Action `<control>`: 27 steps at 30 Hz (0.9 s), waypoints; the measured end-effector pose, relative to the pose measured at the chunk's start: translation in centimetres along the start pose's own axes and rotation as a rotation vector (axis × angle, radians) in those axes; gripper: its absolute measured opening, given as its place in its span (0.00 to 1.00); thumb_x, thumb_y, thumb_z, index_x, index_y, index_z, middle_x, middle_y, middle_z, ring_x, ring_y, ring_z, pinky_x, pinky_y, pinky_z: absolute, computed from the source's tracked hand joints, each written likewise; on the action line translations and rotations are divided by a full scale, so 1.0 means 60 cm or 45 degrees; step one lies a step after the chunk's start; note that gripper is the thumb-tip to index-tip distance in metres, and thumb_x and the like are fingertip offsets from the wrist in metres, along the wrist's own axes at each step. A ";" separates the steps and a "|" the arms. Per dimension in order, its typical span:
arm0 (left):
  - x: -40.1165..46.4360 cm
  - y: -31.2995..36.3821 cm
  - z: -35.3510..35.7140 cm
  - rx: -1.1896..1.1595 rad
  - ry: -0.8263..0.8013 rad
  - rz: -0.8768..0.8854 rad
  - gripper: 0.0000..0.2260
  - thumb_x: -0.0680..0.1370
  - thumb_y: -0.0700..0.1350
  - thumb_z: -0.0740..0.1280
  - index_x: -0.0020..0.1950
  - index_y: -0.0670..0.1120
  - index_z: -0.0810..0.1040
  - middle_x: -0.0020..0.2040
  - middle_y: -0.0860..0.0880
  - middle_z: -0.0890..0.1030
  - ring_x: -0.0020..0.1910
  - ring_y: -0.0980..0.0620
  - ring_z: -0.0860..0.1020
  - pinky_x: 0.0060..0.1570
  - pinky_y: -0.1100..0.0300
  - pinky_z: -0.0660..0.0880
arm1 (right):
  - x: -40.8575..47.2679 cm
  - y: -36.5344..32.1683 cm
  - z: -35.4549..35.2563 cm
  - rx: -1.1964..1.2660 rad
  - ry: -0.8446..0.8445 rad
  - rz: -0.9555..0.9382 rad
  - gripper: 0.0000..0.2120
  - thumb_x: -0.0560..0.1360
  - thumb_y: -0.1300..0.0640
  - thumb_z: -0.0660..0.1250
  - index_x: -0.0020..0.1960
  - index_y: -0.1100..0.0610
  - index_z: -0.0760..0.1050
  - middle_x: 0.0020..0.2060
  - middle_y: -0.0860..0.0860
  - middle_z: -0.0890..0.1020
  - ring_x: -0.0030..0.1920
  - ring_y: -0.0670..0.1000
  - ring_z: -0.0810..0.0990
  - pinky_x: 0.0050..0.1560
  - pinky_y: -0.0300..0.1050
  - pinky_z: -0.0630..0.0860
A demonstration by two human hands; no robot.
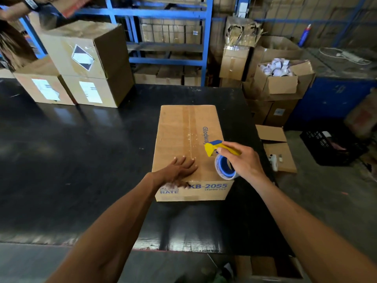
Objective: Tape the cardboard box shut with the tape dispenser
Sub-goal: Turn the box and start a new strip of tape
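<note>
While the left hand point(179, 170) lies flat with its fingers spread on the near end of the box point(188, 139), the right hand point(242, 162) is wrapped around the dispenser point(221, 158) just beside it. That dispenser — yellow handle, blue tip, a blue-cored roll of clear tape — hangs over the box's near right corner, its yellow head pointing toward the centre seam; whether it touches the cardboard I cannot tell. Clear tape point(191, 131) runs along the seam from the far edge to near the left fingertips. The box sits on the black table point(81, 150), flaps down, long side running away from the person, blue print on the top and front faces. At the table's far left corner stand stacked boxes point(85, 64) with white labels. Beyond the right edge an open carton point(279, 78) holds white rolls, and blue shelving point(167, 37) stands behind — another person's arm point(18, 7) shows at top left.
</note>
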State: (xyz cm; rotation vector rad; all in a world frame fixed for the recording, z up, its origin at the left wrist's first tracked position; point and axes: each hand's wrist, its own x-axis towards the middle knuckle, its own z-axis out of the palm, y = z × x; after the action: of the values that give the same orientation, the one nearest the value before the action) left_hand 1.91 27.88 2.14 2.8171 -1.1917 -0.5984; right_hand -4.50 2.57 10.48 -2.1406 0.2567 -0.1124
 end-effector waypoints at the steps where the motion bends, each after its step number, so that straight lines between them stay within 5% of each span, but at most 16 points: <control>1: 0.008 0.000 -0.006 0.000 -0.026 0.010 0.39 0.79 0.59 0.64 0.82 0.51 0.46 0.82 0.47 0.43 0.79 0.38 0.40 0.75 0.38 0.40 | 0.003 0.002 -0.002 0.015 0.000 0.006 0.20 0.70 0.36 0.71 0.59 0.42 0.80 0.52 0.42 0.82 0.51 0.41 0.78 0.46 0.36 0.72; 13: 0.047 0.005 -0.020 -0.285 0.038 0.038 0.35 0.80 0.56 0.65 0.81 0.55 0.49 0.81 0.54 0.44 0.79 0.50 0.37 0.74 0.46 0.34 | 0.031 0.039 -0.005 0.165 -0.120 -0.010 0.22 0.67 0.35 0.72 0.59 0.41 0.80 0.53 0.39 0.82 0.56 0.42 0.79 0.55 0.41 0.76; 16: 0.030 0.036 -0.046 -1.517 0.119 -0.222 0.27 0.78 0.58 0.65 0.76 0.52 0.68 0.78 0.51 0.64 0.77 0.51 0.60 0.75 0.51 0.56 | 0.012 0.056 -0.011 0.173 -0.189 -0.143 0.20 0.69 0.36 0.72 0.60 0.39 0.79 0.54 0.39 0.82 0.56 0.40 0.80 0.57 0.46 0.78; 19: 0.012 0.042 -0.065 -2.557 0.179 -0.397 0.34 0.79 0.66 0.56 0.69 0.38 0.74 0.66 0.38 0.78 0.67 0.39 0.75 0.70 0.45 0.68 | -0.014 0.066 -0.029 0.027 -0.134 -0.334 0.22 0.70 0.35 0.70 0.61 0.40 0.78 0.51 0.44 0.79 0.50 0.44 0.80 0.48 0.43 0.78; 23: -0.027 0.034 -0.088 -2.868 -0.224 -0.355 0.41 0.80 0.66 0.51 0.69 0.27 0.68 0.67 0.27 0.71 0.67 0.27 0.71 0.71 0.37 0.64 | -0.030 0.046 -0.054 -0.104 -0.029 -0.840 0.24 0.72 0.42 0.71 0.64 0.52 0.79 0.47 0.48 0.74 0.46 0.45 0.77 0.41 0.34 0.72; 25: -0.038 0.043 -0.102 -2.849 -0.270 -0.328 0.41 0.80 0.65 0.51 0.69 0.27 0.69 0.67 0.27 0.71 0.68 0.28 0.71 0.69 0.38 0.67 | -0.035 0.039 -0.053 -0.191 -0.056 -0.995 0.23 0.73 0.43 0.71 0.63 0.53 0.79 0.49 0.47 0.73 0.49 0.43 0.76 0.43 0.30 0.71; 27: -0.049 0.059 -0.114 -2.768 -0.243 -0.347 0.38 0.81 0.63 0.55 0.67 0.28 0.71 0.64 0.29 0.75 0.67 0.31 0.73 0.65 0.40 0.72 | -0.040 0.043 -0.040 -0.336 -0.146 -1.054 0.22 0.73 0.40 0.70 0.64 0.47 0.78 0.49 0.48 0.73 0.48 0.46 0.77 0.42 0.36 0.76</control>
State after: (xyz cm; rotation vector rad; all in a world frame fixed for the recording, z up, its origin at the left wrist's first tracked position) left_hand 0.08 26.56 10.08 0.9321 0.2060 -1.0819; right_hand -7.64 -0.18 9.68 -2.3766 -0.7305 -0.4474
